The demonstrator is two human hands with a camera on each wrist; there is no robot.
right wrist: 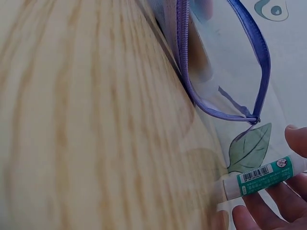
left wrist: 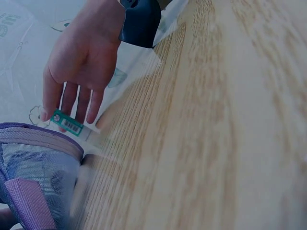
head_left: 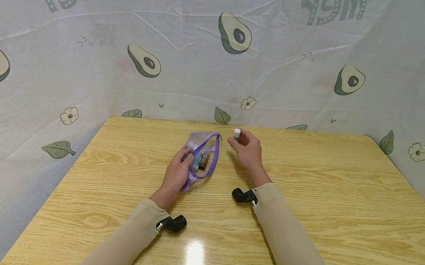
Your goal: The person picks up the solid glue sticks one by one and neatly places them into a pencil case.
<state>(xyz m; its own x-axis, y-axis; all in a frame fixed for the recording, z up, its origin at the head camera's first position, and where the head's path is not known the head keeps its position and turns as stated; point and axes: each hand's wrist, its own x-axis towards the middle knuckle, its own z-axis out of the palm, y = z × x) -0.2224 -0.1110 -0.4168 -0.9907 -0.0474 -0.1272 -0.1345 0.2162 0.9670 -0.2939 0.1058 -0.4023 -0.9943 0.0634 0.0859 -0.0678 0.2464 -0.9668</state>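
Observation:
A purple-trimmed mesh zipper pouch (head_left: pixel 212 166) lies with its mouth gaping toward the right. My left hand (head_left: pixel 176 174) grips its near left side, the thumb over the mesh. Through the mesh and the opening show a brown cylinder (head_left: pixel 204 160) and several white and bluish items, partly hidden by the fingers. To the right of the pouch, my right hand (head_left: pixel 250 152) pinches a white glue stick (head_left: pixel 237 133) between thumb and fingers. Its green label with a barcode faces the camera in the right wrist view, where the zipper's purple edge (right wrist: pixel 264 62) stands just beyond the glue stick (right wrist: pixel 266 176).
Both hands work over the far half of a wood-grain table (head_left: pixel 325 194). A pale cloth (head_left: pixel 186 83) printed with avocados, leaves and flowers hangs behind its back edge and along the sides. Each wrist carries a black camera mount (head_left: pixel 244 195).

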